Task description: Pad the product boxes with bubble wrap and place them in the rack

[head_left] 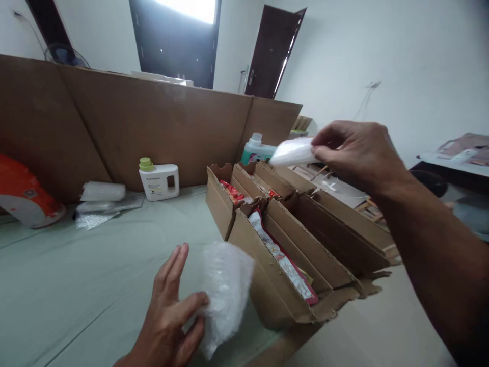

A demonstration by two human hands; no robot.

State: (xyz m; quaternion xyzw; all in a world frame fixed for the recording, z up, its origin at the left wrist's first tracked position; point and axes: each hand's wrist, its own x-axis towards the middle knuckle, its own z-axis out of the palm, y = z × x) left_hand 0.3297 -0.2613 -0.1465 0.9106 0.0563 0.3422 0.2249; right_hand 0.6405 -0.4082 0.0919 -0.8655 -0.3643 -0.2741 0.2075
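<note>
My left hand [170, 311] is at the lower middle, pinching the edge of a folded piece of clear bubble wrap [229, 285] between two digits. Its other fingers point upward, away from the wrap. Up at the right, my right hand [353, 155] holds a whitish, translucent piece of bubble wrap [292, 152] by its end, between thumb and fingers. This piece is slightly blurred and hangs above the far side of the open cardboard boxes [263, 275]. In the nearest compartment lies a red-edged packet [280, 257] with a silvery-white face. Red packets [232, 192] show in a back compartment.
A white bottle with a green cap [159, 181] stands against the cardboard screen [164, 127]. More folded bubble wrap [102, 192] lies left of it, beside an orange-and-white container [28, 196]. A teal bottle [256, 150] is behind the boxes. The table [114, 275] has a pale green cover.
</note>
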